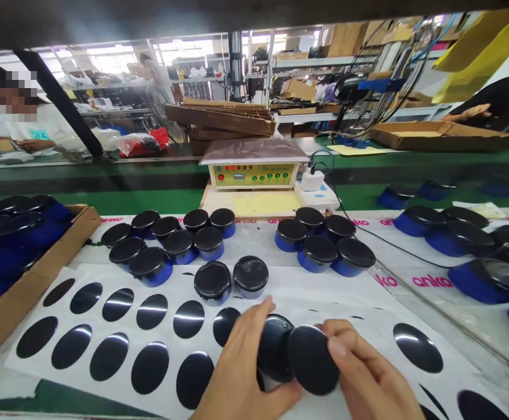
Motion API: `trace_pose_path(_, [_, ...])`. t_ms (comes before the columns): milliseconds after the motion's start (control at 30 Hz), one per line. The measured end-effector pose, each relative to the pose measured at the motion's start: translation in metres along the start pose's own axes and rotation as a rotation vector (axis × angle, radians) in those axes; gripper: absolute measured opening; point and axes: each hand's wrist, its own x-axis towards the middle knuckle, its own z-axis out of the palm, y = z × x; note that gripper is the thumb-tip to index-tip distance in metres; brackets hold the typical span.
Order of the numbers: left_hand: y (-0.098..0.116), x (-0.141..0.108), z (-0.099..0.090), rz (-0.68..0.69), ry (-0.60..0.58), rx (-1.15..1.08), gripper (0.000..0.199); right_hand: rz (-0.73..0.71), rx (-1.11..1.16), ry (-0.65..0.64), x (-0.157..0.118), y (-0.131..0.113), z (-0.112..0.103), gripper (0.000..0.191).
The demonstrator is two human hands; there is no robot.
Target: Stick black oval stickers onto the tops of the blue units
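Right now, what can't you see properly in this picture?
All in the head view:
Round black piece: partly hidden by the left fingers and the held black disc.
Held black disc's far side: turned away, in the right fingers.
Left cardboard box: cut off by the left edge.
Lettering on the control box: too small to read.

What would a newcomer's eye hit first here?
Probably the two hands at lower centre: the right hand holds a thin black disc beside the dark round piece in the left hand. Next, rows of glossy black ovals on the white sheet at left, and the button-studded control box at centre back.
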Motion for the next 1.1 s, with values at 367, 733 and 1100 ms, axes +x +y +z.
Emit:
trace_pose_path(367, [-0.001,0.003,-0.006,-0.258,-0.026,-0.162,0.081,0.058,0.041,0.014,0.002,-0.004,0.039,0.027])
trace_pose_path(733, [-0.003,0.003,-0.005,-0.227,-0.030,-0.148,0.076,-0.088,-0.260,0.003,0.006,-0.001,0.032,0.026])
trace_pose_path(1100, [-0.005,0.001,-0.003,-0.198,-0.005,-0.143,0.071,-0.235,-0.375,0.016,0.003,-0.001,0.036,0.023])
